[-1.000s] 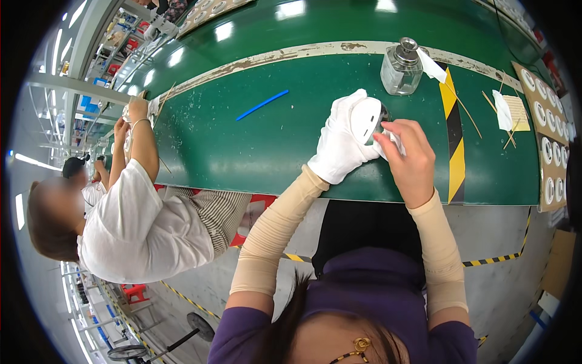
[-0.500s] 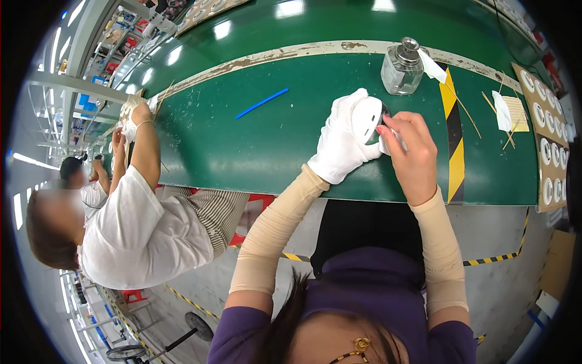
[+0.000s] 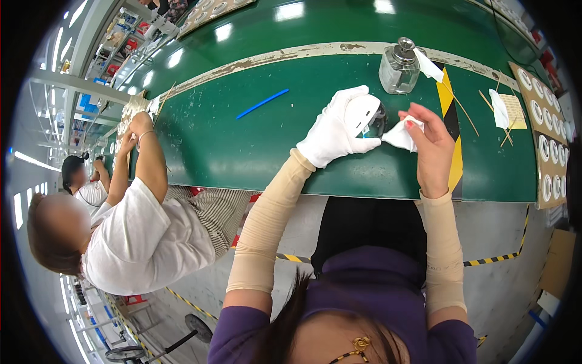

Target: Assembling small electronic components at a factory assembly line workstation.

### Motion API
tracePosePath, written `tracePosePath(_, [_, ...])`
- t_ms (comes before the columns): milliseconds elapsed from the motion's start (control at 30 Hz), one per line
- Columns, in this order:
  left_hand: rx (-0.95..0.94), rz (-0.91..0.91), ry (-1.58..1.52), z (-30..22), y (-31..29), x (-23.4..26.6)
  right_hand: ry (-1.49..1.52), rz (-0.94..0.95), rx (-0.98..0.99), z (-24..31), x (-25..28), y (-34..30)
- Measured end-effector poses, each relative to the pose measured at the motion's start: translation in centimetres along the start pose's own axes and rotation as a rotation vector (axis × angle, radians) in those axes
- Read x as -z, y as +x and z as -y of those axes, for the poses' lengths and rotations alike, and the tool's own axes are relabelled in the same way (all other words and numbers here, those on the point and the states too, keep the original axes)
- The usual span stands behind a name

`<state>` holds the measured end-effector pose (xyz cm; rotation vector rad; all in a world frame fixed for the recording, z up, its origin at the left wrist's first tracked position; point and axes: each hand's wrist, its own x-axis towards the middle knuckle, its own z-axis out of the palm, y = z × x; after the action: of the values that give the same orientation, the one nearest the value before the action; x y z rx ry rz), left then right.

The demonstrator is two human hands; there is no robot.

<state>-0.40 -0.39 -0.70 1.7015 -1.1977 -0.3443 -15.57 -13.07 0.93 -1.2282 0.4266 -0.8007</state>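
My left hand (image 3: 330, 130), in a white glove, is closed around a rounded white device (image 3: 361, 113) with small dark slots and a dark glossy front turned to the right. The device is held above the green bench. My bare right hand (image 3: 431, 142) pinches a white cloth (image 3: 401, 134) between thumb and fingers. One corner of that cloth reaches toward the left thumb, just below the dark front. Beyond both hands stands a clear bottle (image 3: 398, 71) with a metal top.
A blue stick (image 3: 262, 104) lies on the green bench (image 3: 242, 145). To the right are wooden sticks (image 3: 462, 112), a yellow pad (image 3: 514, 111) with a white wipe, and a cardboard tray (image 3: 532, 121) of round white parts. At left, a co-worker (image 3: 145, 236) in white works at the same bench.
My right hand has drawn away from the device to the right, bringing the cloth with it. The device has turned slightly, showing more of its dark front. The co-worker's hands have shifted.
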Motion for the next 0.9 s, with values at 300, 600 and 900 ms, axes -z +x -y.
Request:
tracePosePath(300, [0.011, 0.013, -0.052, 0.3, -0.2, 0.0, -0.068, -0.292, 0.035, -1.0, 0.6, 1.7])
tracePosePath(600, [-0.116, 0.15, -0.036, 0.0, 0.7, 2.0, -0.389, -0.068, 0.602, 2.1, -0.1, 10.6])
tracePosePath(900, [-0.026, 0.032, 0.165, -0.7, 0.1, 1.0, -1.044, 0.065, 1.083, 1.4, 0.5, 11.6])
